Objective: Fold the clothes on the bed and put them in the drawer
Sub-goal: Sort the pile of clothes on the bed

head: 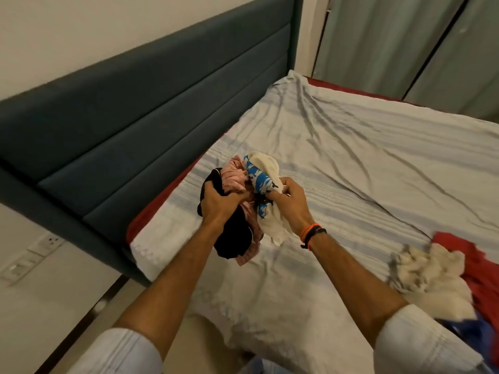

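Observation:
Above the bed I hold a bunch of small clothes in both hands. My left hand (220, 202) grips a black garment (235, 238) together with a pink striped one (234, 176). My right hand (290, 199) pinches a white garment with a blue print (260, 176), which hangs down between my wrists. The bed (351, 163) below is covered with a wrinkled pale striped sheet. More clothes lie at the right edge: a cream crumpled piece (432, 276), a red one (478, 265) and some blue cloth (469, 333). No drawer is in view.
A dark teal padded headboard (121, 125) runs along the left side of the bed. Grey-green curtains (405, 44) hang beyond the far edge. A wall switch panel (29, 259) sits low at the left, above a strip of floor.

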Demonstrator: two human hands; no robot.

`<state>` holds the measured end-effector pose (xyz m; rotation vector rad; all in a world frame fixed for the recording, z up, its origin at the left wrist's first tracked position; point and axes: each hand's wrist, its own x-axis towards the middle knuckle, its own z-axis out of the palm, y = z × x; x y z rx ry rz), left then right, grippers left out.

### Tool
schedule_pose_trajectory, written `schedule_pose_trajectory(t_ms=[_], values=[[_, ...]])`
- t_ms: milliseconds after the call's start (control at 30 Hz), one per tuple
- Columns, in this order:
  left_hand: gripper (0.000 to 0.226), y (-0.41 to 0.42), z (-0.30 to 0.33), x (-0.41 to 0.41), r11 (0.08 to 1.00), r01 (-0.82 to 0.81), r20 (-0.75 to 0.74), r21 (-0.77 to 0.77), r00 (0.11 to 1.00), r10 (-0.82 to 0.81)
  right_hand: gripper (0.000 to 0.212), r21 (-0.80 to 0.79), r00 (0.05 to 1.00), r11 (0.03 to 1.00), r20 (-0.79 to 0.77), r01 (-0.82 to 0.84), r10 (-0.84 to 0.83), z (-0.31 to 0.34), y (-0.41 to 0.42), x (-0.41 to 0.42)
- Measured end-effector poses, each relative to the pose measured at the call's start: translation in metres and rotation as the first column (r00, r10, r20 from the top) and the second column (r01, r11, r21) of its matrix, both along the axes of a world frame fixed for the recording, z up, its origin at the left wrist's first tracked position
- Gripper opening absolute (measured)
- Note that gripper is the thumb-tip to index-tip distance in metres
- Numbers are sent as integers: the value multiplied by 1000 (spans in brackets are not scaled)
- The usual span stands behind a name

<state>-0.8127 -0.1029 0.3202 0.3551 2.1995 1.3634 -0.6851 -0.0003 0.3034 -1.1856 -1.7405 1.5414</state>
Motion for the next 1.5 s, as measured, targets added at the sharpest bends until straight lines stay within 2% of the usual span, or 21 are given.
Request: schedule_pose_trajectory(t_ms=[33, 100, 133, 200, 333, 433, 600, 767, 933, 1000, 1067, 1100, 1167, 1200, 1334, 1500], values=[[97, -8, 7, 40, 998, 58, 6, 37, 998, -58, 43, 32, 998, 998, 3, 59, -59, 6, -12, 42], [97, -9, 8, 53, 995, 79, -17, 55, 997, -78, 46, 36, 997, 996, 7, 79, -80, 9, -15, 56], [97, -12, 15, 94, 987, 146, -12, 74, 989, -145, 45, 44, 989, 988, -6, 151, -151, 12, -22, 101], [95, -11, 13, 110, 985, 157, -23, 73, 987, -156, 42, 52, 985, 984, -3, 173, -173, 16, -26, 120], [89, -7, 24, 232, 948, 309, 9, 75, 951, -310, 36, 63, 940, 938, -16, 342, -342, 29, -42, 254], [88, 10, 25, 296, 926, 369, -7, 82, 929, -369, 31, 49, 918, 917, -51, 397, -394, 35, -41, 323], [92, 44, 22, 393, 914, 403, -41, 59, 915, -401, 32, 45, 897, 897, -78, 439, -435, 31, -16, 422], [84, 77, 19, 479, 928, 371, -86, 28, 926, -368, 29, 31, 910, 915, -126, 401, -395, 23, 21, 505], [93, 98, 17, 528, 941, 327, -128, 91, 941, -314, 47, -28, 934, 949, -171, 314, -315, 13, 50, 556], [103, 103, 8, 534, 922, 386, -151, -3, 912, -382, 69, -63, 976, 981, -112, 182, -188, 0, 60, 575], [117, 107, -7, 536, 847, 481, -96, -225, 855, -510, 97, -108, 993, 994, 119, 33, -20, -17, 67, 599], [119, 106, -17, 537, 782, 521, -41, -340, 823, -566, 101, -121, 960, 992, 270, -46, 78, -25, 68, 612], [113, 100, -34, 538, 668, 559, 37, -491, 779, -626, 96, -89, 850, 982, 492, -167, 190, -43, 67, 633], [106, 97, -42, 543, 643, 569, 56, -513, 769, -637, 91, -73, 828, 980, 526, -183, 193, -51, 65, 644], [86, 91, -59, 562, 642, 605, 118, -471, 764, -634, 67, -116, 855, 992, 507, -55, 106, -70, 60, 671], [73, 103, -70, 579, 648, 624, 125, -437, 756, -643, 38, -59, 884, 997, 467, 42, -10, -75, 65, 682]])
